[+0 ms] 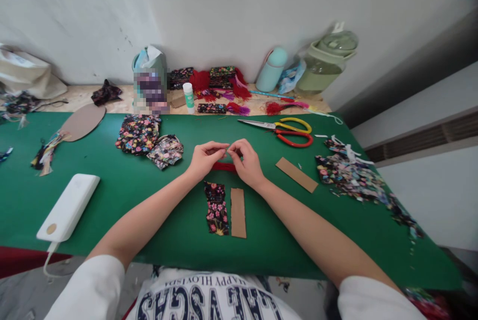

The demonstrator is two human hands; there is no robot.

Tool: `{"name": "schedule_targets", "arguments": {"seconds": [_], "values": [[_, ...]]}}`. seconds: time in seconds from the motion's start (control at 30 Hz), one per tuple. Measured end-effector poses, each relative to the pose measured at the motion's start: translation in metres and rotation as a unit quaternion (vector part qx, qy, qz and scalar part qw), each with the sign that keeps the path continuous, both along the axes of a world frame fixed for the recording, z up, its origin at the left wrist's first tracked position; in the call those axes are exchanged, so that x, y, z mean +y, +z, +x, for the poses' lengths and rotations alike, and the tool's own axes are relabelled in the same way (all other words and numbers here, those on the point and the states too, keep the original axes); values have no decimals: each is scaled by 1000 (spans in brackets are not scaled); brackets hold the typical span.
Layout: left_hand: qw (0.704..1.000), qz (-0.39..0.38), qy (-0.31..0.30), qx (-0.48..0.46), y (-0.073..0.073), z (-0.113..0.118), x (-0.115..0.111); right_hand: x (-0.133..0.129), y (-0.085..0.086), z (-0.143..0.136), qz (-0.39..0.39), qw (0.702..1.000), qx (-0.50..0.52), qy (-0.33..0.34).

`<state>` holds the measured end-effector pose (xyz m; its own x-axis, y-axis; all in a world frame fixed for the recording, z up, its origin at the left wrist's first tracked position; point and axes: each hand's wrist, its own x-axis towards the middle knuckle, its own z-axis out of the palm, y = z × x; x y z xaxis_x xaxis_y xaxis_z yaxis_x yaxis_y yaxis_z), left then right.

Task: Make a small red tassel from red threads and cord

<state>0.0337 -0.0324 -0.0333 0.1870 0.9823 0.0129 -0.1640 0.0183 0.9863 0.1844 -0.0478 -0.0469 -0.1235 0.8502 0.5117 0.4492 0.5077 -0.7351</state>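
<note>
Above the middle of the green table my left hand point(208, 160) and my right hand point(245, 161) meet at the fingertips. Both are pinched closed; whatever lies between the fingers is too small to make out. Just beneath them a bundle of red thread point(224, 166) lies on the table, partly covered by the hands. Nearer to me are a black floral cloth strip point(216, 209) and, beside it on the right, an upright-lying brown cardboard strip point(238, 213). A second cardboard strip point(297, 174) rests slantwise to the right of my right hand.
Scissors point(284, 128) with yellow and red handles lie behind on the right, near cloth scraps point(351, 173). At left are folded floral cloth point(138, 133), an oval board point(84, 122) and a white power bank point(69, 207). A glue stick point(188, 98) and bottle point(272, 71) stand behind.
</note>
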Motion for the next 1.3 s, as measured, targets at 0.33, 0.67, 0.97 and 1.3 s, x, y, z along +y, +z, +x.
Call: {"name": "schedule_targets", "arguments": {"seconds": [0.33,0.67,0.97,1.3], "values": [[996,45,31,73,0,2,-1,-1,-5,-1,41,999,-27,-10],[980,138,31,137,-3,1,-2,0,-5,4,93,992,-78,-13],[992,92,-13,80,-3,-4,2,-1,-2,1,40,999,8,-13],[998,9,-29,-61,-5,-1,6,4,0,3,-52,996,51,42]]}}
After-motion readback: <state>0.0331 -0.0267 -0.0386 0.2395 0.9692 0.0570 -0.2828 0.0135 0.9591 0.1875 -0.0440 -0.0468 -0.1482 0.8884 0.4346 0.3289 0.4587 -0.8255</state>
